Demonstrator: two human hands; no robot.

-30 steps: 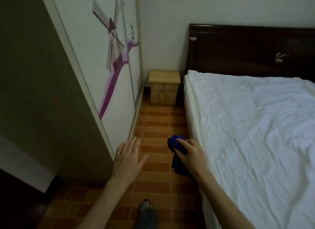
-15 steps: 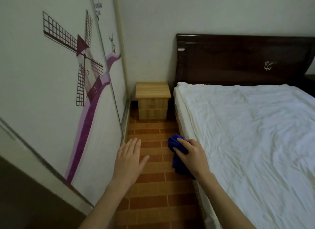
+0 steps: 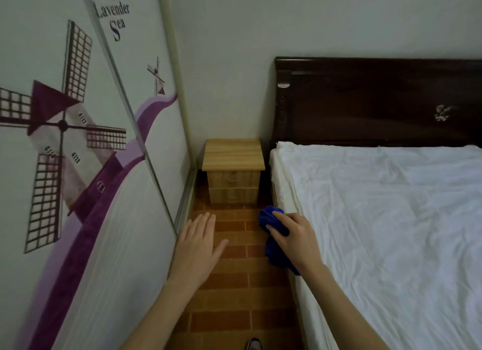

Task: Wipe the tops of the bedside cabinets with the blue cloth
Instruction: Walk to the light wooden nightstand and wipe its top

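Step in hand, as judged: approach; no wiping yet.
- Bedside cabinet [image 3: 233,154]: centre of frame, between the windmill-printed sliding door [image 3: 78,167] and the bed [image 3: 378,219]; its wooden top is bare and well apart from both hands.
- Blue cloth [image 3: 273,258]: lower centre, bunched in the right hand [image 3: 294,235], fingers curled over it, tail hanging below the wrist.
- Left hand [image 3: 198,245]: lower centre-left, flat, fingers straight and together, palm down, holding nothing, above the brick floor [image 3: 234,297].

Next move probably calls for reaching forward and laying the cloth on the cabinet top.

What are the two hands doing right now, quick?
Left hand: open, fingers straight, holding nothing.
Right hand: gripping the blue cloth.
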